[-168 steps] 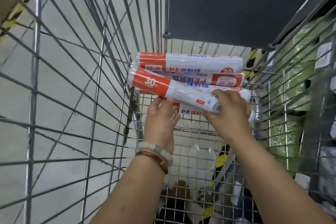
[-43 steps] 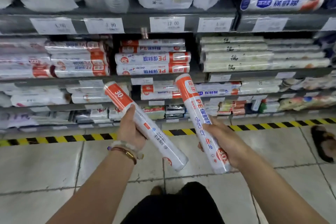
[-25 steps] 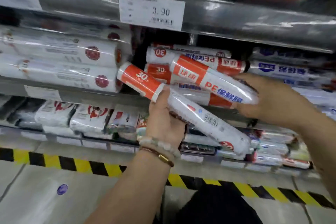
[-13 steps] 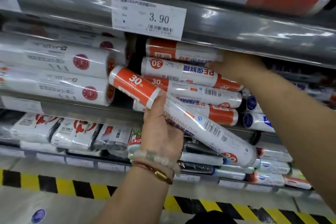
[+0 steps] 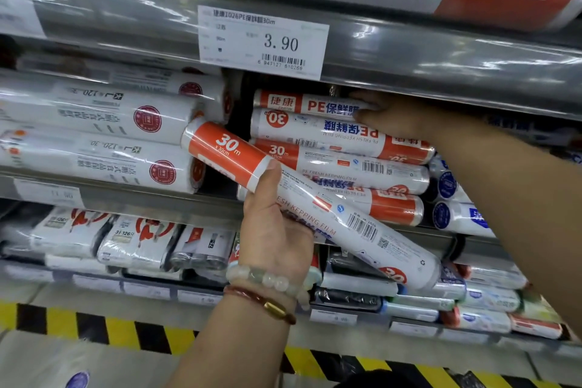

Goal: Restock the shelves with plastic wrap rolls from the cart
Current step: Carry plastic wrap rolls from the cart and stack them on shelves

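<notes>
The left hand (image 5: 277, 230) curls its fingers, mostly hidden, round a roll (image 5: 308, 208) held in front of the shelf (image 5: 441, 85), long axis tilted, orange end up-left. The right hand (image 5: 393, 116) lies on the top roll (image 5: 302, 103) of the stack (image 5: 340, 164); its fingertips are hidden, its grip unclear. Little room shows above that roll under the shelf edge.

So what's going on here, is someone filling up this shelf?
Yes. A person is stocking plastic wrap rolls. The right hand reaches into the shelf under the 3.90 price tag, resting on the top roll of a stack of orange-and-white rolls. The left hand grips another roll, tilted in front of the stack and not yet on the shelf.
</notes>
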